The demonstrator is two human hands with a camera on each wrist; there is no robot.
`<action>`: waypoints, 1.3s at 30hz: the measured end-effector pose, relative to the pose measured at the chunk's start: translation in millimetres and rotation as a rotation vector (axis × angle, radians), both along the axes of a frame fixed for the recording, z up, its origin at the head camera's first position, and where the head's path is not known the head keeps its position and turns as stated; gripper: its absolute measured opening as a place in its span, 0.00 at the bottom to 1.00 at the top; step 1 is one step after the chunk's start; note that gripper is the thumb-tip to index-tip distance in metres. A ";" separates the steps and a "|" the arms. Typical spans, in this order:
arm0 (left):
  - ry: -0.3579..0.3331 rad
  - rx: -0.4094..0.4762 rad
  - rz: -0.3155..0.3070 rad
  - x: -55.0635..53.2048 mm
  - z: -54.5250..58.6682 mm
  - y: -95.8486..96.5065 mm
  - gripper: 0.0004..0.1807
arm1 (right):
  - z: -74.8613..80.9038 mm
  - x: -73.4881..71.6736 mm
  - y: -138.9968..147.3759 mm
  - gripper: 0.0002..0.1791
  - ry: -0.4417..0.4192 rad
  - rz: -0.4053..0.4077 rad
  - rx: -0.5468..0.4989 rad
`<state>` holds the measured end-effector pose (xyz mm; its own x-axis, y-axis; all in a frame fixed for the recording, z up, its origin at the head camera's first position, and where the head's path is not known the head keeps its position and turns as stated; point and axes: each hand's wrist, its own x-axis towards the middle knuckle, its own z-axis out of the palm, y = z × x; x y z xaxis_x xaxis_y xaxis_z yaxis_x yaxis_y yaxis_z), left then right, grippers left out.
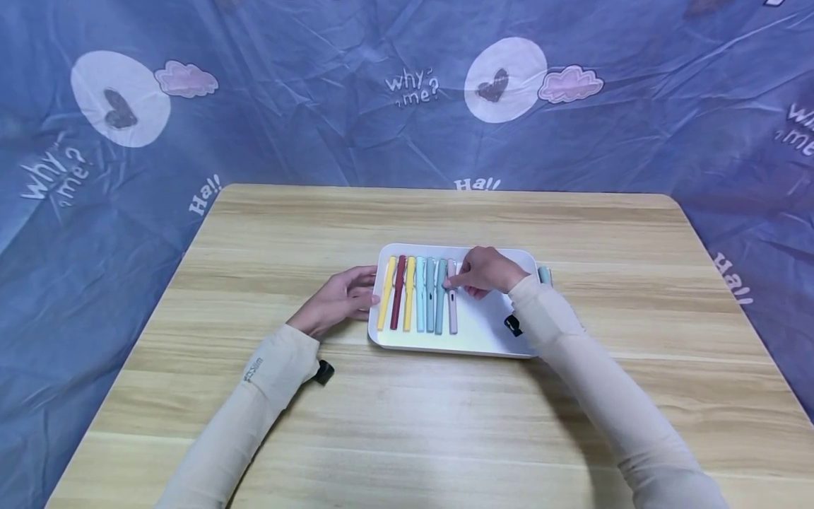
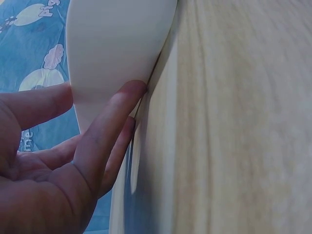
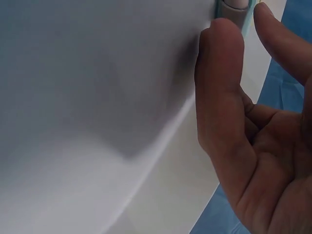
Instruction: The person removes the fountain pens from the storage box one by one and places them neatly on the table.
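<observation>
Left hand (image 1: 343,295) left of centre, fingers loosely spread against the tray (image 1: 483,336), right hand (image 1: 490,271) right of centre, fingers at lilac pen (image 1: 453,314), whether pinching it unclear.

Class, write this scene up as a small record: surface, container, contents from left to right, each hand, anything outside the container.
Surface: wood-grain table
Container: white tray
Contents: yellow pen, dark red pen, second yellow pen, light blue pen, teal pen, second teal pen, lilac pen
Left hand: touching the tray's left end
Right hand: fingertips at the lilac pen
Outside: third teal pen beyond the tray, partly hidden by the right sleeve
</observation>
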<state>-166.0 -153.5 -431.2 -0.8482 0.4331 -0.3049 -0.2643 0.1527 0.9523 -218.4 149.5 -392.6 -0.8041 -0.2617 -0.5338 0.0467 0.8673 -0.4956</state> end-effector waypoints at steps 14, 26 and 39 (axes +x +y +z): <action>-0.006 -0.012 0.009 -0.4 2.8 -0.3 0.38 | -0.2 3.2 -4.3 0.16 0.027 -0.061 0.021; -0.008 -0.024 0.013 0.0 3.0 -0.7 0.38 | 0.7 8.5 -4.0 0.15 0.039 -0.096 -0.005; -0.021 -0.007 0.006 0.9 3.8 1.2 0.38 | -4.1 12.8 0.4 0.15 0.064 -0.114 -0.009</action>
<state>-165.1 -152.3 -427.4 -0.8438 0.4261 -0.3262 -0.2855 0.1582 0.9452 -205.7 150.0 -396.7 -0.8614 -0.1708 -0.4783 0.1131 0.8536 -0.5084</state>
